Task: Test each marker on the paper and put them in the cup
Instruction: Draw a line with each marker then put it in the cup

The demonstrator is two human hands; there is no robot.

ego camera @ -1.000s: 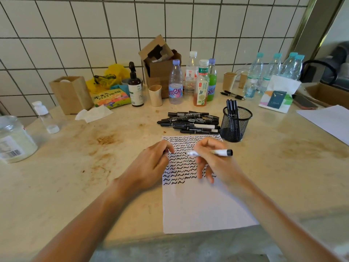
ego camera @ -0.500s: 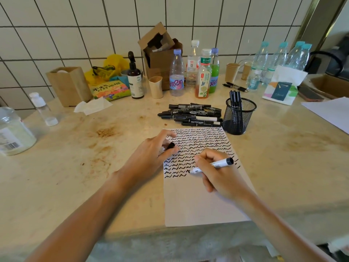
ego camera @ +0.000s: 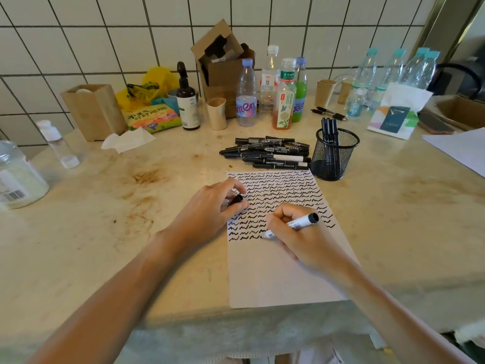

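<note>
The right hand grips a white-barrelled marker slanted across the scribbled white paper sheet, tip down-left, black end pointing up-right toward the black mesh cup. The left hand pinches its black cap at the sheet's left edge.

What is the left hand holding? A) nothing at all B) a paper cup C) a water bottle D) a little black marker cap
D: the left hand pinches a small black cap at the edge of the paper, while the right hand holds the uncapped white marker, its tip down on the sheet.
</note>
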